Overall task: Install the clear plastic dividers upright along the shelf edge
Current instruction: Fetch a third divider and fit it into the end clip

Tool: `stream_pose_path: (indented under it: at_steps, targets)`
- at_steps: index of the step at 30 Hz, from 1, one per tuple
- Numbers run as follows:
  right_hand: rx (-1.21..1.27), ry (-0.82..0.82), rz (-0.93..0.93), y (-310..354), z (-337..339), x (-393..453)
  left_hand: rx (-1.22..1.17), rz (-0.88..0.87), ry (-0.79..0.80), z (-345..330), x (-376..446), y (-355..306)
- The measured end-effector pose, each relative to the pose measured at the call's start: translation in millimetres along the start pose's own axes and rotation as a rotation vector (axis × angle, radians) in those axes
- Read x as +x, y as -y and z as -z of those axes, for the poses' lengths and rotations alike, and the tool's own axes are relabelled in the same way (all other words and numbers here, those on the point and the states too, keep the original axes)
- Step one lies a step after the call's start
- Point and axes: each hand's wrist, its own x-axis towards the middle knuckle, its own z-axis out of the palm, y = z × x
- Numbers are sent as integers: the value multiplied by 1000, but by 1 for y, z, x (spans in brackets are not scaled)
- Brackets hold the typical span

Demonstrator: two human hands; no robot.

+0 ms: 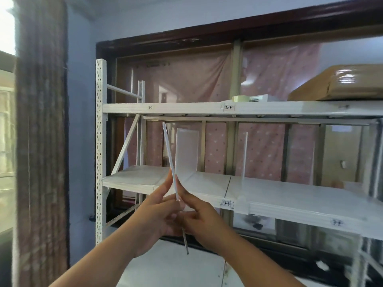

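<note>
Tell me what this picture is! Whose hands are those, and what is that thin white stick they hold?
The picture comes from a camera worn on a person's head, so you see what that person sees, looking forward and down. The two hands are the person's own: the left hand and the right hand. Together they hold a divider, a flat plastic sheet. It looks like a stick only because you see it edge-on, and it leans to the left.

In front stands a white rack with shelves. On the middle shelf two dividers already stand upright: one just behind the hands, facing you, and another one farther right, seen edge-on. On the top shelf lie a tape roll and a brown box. Small labels on the shelf edges show numbers, like 2-3 and 3-3.
</note>
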Motion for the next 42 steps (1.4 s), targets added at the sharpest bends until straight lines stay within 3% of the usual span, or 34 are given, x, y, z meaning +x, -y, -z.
stream_pose_path:
  at_steps: [9, 25, 35, 42]
  targets:
    - [-133, -172, -10, 42, 36, -94, 58, -13, 31, -101, -19, 2]
    - [-346, -420, -5, 67, 113, -194, 164, -19, 329, -217, 18, 25]
    - [-367, -536, -109, 40, 168, -191, 179, 22, 426, -241, 86, 44]
    - [-377, -614, -77, 3, 172, -188, 173, -13, 467, -234, 114, 78]
